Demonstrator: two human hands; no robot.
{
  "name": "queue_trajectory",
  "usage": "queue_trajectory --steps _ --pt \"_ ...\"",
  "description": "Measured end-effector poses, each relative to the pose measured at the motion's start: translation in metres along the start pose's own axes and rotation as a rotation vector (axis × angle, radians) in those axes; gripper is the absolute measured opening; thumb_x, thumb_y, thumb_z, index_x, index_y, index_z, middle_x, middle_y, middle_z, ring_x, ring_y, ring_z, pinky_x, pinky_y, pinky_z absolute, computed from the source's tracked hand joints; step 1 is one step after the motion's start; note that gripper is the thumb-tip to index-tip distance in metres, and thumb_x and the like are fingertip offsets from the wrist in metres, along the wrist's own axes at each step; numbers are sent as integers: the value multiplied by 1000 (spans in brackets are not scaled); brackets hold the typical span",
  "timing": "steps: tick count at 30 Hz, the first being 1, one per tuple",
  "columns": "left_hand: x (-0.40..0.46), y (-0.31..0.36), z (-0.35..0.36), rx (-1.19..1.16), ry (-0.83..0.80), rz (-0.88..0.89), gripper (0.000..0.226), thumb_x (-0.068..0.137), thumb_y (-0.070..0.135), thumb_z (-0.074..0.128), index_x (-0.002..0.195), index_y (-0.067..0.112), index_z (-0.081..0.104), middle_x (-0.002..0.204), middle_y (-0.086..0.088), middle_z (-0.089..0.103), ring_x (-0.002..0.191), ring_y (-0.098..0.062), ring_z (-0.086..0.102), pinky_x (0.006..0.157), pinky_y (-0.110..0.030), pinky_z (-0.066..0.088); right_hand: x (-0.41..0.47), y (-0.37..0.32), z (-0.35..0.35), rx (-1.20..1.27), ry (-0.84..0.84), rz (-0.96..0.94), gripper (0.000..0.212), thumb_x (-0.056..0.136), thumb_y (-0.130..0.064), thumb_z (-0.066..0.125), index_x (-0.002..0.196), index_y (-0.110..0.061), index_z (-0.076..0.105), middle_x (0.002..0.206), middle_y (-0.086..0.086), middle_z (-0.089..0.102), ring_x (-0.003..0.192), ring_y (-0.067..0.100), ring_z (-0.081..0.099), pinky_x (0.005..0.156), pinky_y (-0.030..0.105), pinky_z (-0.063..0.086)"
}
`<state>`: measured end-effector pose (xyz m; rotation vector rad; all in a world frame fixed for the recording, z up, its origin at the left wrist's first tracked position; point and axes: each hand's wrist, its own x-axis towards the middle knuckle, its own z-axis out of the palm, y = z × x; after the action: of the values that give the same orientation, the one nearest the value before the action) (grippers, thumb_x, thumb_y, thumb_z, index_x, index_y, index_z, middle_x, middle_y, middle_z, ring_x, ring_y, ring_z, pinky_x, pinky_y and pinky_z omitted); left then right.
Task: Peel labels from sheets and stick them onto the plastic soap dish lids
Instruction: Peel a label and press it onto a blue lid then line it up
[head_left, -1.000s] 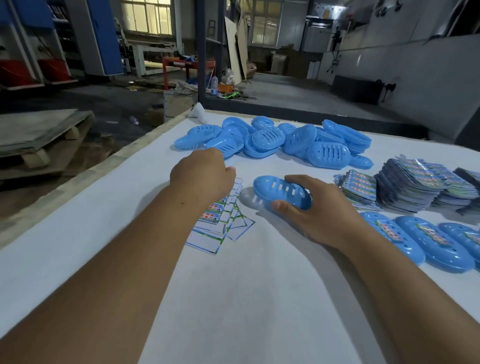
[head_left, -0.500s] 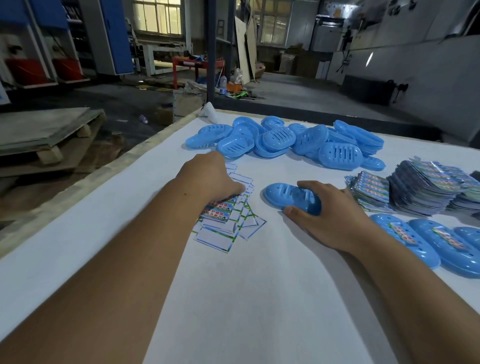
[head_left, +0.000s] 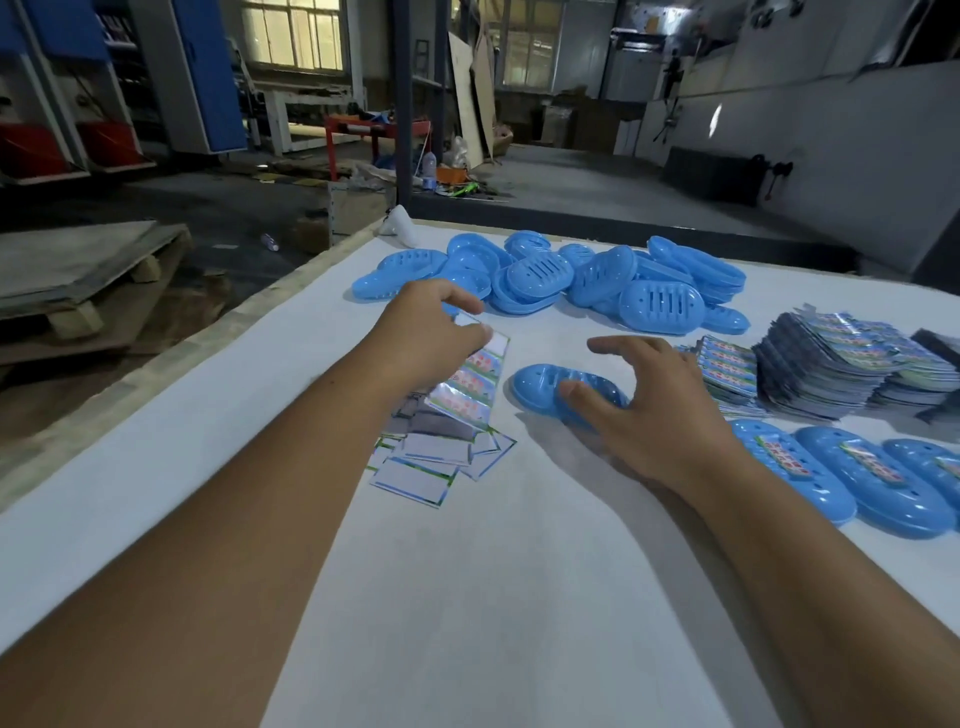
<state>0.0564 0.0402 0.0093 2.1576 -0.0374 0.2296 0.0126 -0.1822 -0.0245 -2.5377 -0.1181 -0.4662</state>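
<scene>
A single blue soap dish lid (head_left: 537, 387) lies on the white table (head_left: 467, 597) in front of me. My right hand (head_left: 644, 410) hovers over its right end with fingers spread, and the thumb rests on the lid. My left hand (head_left: 431, 332) pinches the top edge of a glossy label sheet (head_left: 470, 387) and holds it tilted up above a loose heap of used white backing sheets (head_left: 431, 462). Which label is being lifted cannot be told.
A pile of unlabelled blue lids (head_left: 571, 283) lies at the back of the table. Stacks of label sheets (head_left: 831, 364) stand at the right. In front of them lies a row of labelled lids (head_left: 831, 480). The table's left edge (head_left: 156, 364) drops to the factory floor.
My left hand has raised a label sheet off the heap. My right hand has loosened its hold on the lid and spread its fingers.
</scene>
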Motion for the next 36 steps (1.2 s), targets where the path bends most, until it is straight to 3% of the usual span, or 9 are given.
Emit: queue_trajectory --steps 2,4,8,11,14,23,28,32,36 --pt "-4 6 7 -155 -33 4 19 84 34 79 96 38 65 112 -1 68 97 -12 69 68 -26 55 0 -5 -2 202 103 -10 40 88 -49 71 124 -32 65 124 -11 65 114 13 58 98 35 49" --pt "-10 11 14 -269 -73 17 23 83 30 81 101 34 67 105 -5 74 92 -16 73 72 -33 62 -1 -12 -1 454 97 21 29 89 -38 75 116 -29 68 105 -13 73 92 4 68 82 29 56" --pt "-19 17 24 -367 -179 64 27 83 23 81 106 29 67 94 -8 77 80 -18 76 75 -38 63 -2 -19 2 751 -21 73 27 90 -19 78 114 -18 65 79 -1 79 73 14 75 69 30 61" --pt "-19 19 26 -373 -165 59 22 87 25 77 106 29 66 88 -3 78 74 -12 75 66 -28 62 -1 -17 2 819 -30 97 20 91 -10 75 107 -15 64 68 -6 76 54 1 67 50 16 52" --pt "-15 18 24 -324 -101 40 17 90 24 70 105 29 66 78 7 77 65 -2 72 53 -18 55 2 -15 -1 786 0 135 28 91 -16 76 116 -15 64 72 -8 77 56 -2 66 50 14 50" --pt "-15 17 25 -189 -95 68 26 80 22 74 97 39 64 70 12 74 65 6 67 66 -27 51 4 -8 -2 765 63 173 35 89 -21 79 120 -21 64 73 -6 77 56 -2 66 48 12 46" --pt "-18 17 22 -203 -159 109 32 82 20 75 104 38 61 72 13 75 64 8 65 66 -25 46 5 -7 -2 755 96 191 39 86 -25 81 121 -21 64 78 -2 78 57 -2 65 50 14 47" --pt "-21 18 22 -241 -182 162 35 81 19 77 107 35 61 76 9 76 64 6 64 63 -20 45 6 -4 2 515 212 160 32 80 -37 85 95 -31 58 79 -10 62 59 5 54 56 22 42" --pt "-23 19 22 -259 -197 198 35 82 18 77 108 34 60 77 11 76 67 5 66 62 -14 46 2 -8 3 570 199 80 27 81 -35 83 74 -22 61 58 -11 56 50 6 45 55 28 40"
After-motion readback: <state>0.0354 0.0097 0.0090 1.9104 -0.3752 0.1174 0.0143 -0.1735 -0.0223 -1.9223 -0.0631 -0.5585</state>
